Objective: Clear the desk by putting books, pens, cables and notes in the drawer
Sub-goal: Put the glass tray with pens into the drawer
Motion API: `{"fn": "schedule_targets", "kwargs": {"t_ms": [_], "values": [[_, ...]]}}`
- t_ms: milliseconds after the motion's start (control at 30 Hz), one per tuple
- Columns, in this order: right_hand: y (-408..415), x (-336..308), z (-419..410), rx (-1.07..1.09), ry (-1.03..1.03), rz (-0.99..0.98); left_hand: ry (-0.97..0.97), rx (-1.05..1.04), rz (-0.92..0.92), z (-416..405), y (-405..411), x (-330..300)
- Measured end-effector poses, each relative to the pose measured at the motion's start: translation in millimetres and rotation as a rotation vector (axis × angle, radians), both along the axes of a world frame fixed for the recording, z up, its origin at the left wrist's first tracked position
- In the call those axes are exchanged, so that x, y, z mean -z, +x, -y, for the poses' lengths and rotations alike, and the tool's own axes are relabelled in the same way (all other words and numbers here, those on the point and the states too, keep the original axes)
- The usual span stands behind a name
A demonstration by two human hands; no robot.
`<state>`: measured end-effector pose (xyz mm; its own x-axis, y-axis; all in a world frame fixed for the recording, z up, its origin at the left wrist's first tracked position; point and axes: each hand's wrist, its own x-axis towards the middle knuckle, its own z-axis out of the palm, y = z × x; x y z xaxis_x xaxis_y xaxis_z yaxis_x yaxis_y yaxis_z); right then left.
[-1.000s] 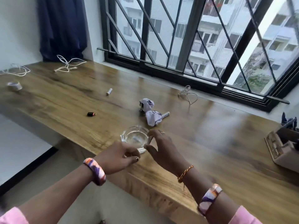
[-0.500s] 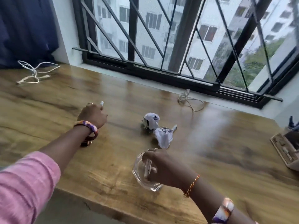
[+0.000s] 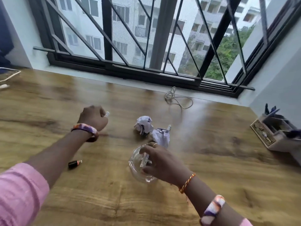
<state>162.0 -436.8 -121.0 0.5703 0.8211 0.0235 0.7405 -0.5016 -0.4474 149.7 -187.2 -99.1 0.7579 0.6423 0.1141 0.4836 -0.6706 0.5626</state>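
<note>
My right hand (image 3: pixel 160 161) grips a clear glass ashtray (image 3: pixel 138 165), tilted above the wooden desk (image 3: pixel 211 160), with a small white stick-like thing inside it. My left hand (image 3: pixel 93 117) is stretched out over the desk's middle, fingers curled round a small white cylinder (image 3: pixel 107 114) whose tip shows. Two crumpled paper notes (image 3: pixel 151 129) lie just beyond the ashtray. A coiled white cable (image 3: pixel 175 99) lies near the window sill. A small black and orange cylinder (image 3: pixel 75 163) lies on the desk below my left forearm.
A desk organiser (image 3: pixel 276 132) holding pens stands at the right edge. Another white cable (image 3: pixel 6 77) lies at the far left. The barred window (image 3: pixel 146 38) runs along the back of the desk. No drawer is in view.
My left hand reached out from the ashtray and closed on the small white cylinder. My right hand lifted and tilted the ashtray. The view moved right and closer.
</note>
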Motion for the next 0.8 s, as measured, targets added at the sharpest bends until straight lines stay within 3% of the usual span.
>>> {"fn": "schedule_targets", "kwargs": {"t_ms": [133,233,400,533,733,800], "values": [[11,-10,-6,-0.020,-0.007,-0.014,-0.187,0.336,0.014,62,-36,-20],[24,-24,-5,0.026,0.189,-0.056,-0.138,0.462,-0.027,92,-50,-20],[67,-36,5,0.372,0.430,0.077,-0.025,0.457,-0.081,122,-63,-13],[102,-25,17,0.593,0.462,-0.123,0.120,0.357,-0.135,140,-67,-7],[115,-27,18,0.559,0.477,-0.359,0.346,0.273,-0.193,157,-72,-6],[117,-33,15,0.513,0.433,-0.306,0.380,0.251,-0.196,161,-77,-6]]}}
